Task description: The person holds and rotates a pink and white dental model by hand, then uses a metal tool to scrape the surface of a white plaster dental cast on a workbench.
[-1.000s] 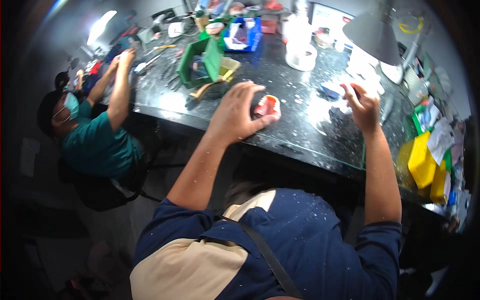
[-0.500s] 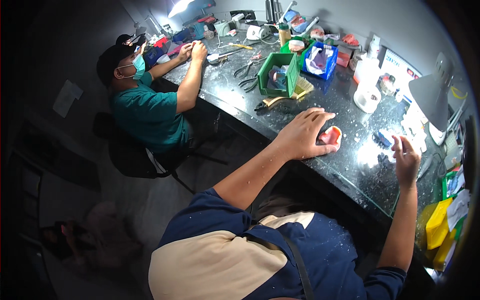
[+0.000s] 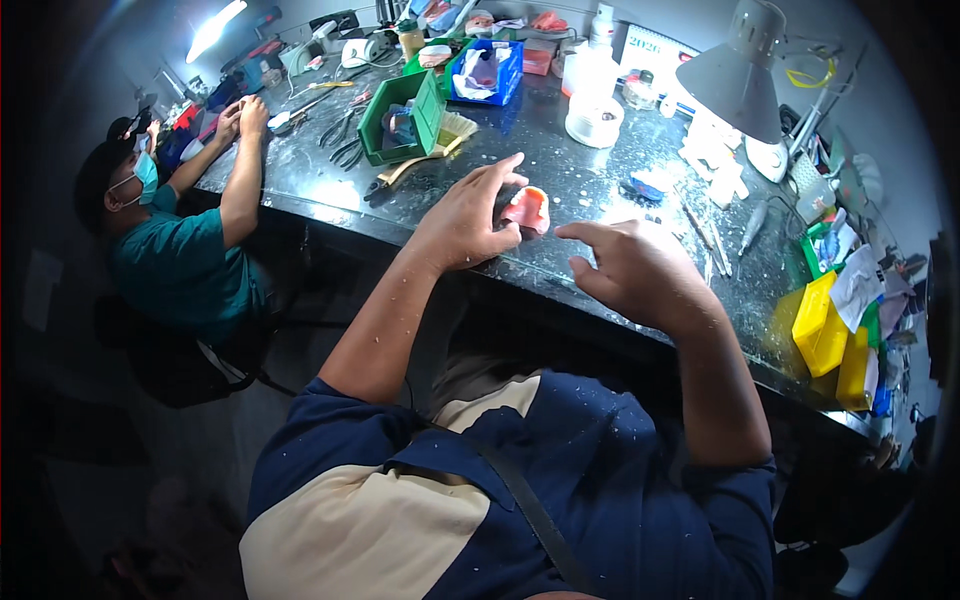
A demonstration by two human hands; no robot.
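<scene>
A pink denture, arch-shaped with a pale rim, is at the bench's near edge. My left hand curves around its left side, the thumb along its lower edge and a finger at its upper edge, gripping it. The index finger stretches out above. Just to the right, my right hand hovers over the bench edge with index finger and thumb apart, the index pointing toward the denture. I see nothing between those fingers; the other fingers are curled and partly hidden.
A brush lies by a green bin, with a blue bin behind. A lamp overhangs slender tools and a blue piece. Yellow bins stand right. A masked co-worker sits left, hands raised.
My right hand has come left from near the blue piece to beside the denture. My left hand still grips the denture. The whole view has shifted, with the bench items now further left and higher.
</scene>
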